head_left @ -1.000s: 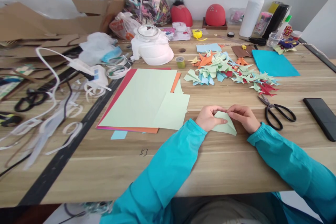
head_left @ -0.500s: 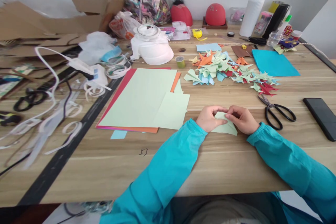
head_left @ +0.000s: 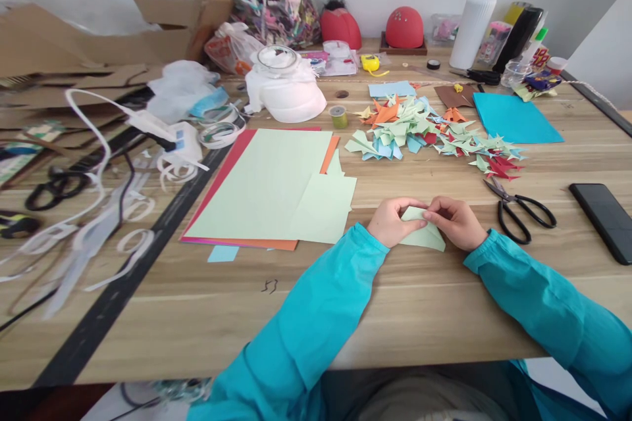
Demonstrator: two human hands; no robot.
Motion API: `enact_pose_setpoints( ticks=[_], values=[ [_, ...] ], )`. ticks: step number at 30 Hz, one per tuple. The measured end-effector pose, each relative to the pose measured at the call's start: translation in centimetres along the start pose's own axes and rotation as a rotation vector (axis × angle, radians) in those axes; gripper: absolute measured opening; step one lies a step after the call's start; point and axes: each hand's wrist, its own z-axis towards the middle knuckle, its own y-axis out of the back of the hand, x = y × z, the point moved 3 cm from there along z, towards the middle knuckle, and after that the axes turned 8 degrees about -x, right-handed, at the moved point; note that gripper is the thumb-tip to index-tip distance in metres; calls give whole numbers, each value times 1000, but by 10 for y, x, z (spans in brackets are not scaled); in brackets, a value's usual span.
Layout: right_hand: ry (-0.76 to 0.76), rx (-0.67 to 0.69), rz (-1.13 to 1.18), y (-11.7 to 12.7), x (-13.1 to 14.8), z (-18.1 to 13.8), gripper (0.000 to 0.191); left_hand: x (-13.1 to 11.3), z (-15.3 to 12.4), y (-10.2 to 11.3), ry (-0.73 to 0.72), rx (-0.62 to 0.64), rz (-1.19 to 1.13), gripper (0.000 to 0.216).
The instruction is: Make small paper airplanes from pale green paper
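Observation:
Between my two hands is a pale green sheet of paper [head_left: 425, 237], partly folded, its lower part spread near the tabletop. My left hand [head_left: 394, 222] grips its left side with thumb and fingers. On the upper right, my right hand [head_left: 455, 222] pinches the folded edge; its fingertips are partly hidden. To the left lies a stack of coloured paper with a large pale green sheet [head_left: 257, 184] on top and a smaller green piece [head_left: 326, 207] overlapping it. Black-handled scissors [head_left: 522, 207] rest open to the right of my right hand.
Behind my hands is a pile of folded paper shapes [head_left: 405, 122] in green, orange, blue and red. A phone [head_left: 603, 220] lies at the right, near a blue sheet [head_left: 516, 117]. Cables and a power strip [head_left: 182, 141] clutter the left, with a cardboard box [head_left: 162, 33] behind.
Both hands keep their hold on the green paper with almost no movement. The paper's lower edge sits very slightly higher.

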Motion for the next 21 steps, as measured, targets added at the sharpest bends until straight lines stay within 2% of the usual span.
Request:
enact_pose_setpoints(
  ticks=[3, 7, 11, 17, 21],
  values=[
    [-17, -6, 25, 0, 1, 1, 38, -1, 0, 3, -37, -70, 13, 30],
    [29, 48, -88, -1, 4, 2, 41, -2, 1, 7, -101, -177, 43, 27],
    [76, 68, -102, -1, 9, 3, 47, -1, 4, 5, -81, -174, -24, 30],
    [20, -25, -21, 7, 3, 14, 43, 0, 22, 1, 31, -209, -257, 37],
    [99, -58, -80, 11, 1, 24, 40, 2, 33, 0, 44, -201, -284, 34]
  ],
)
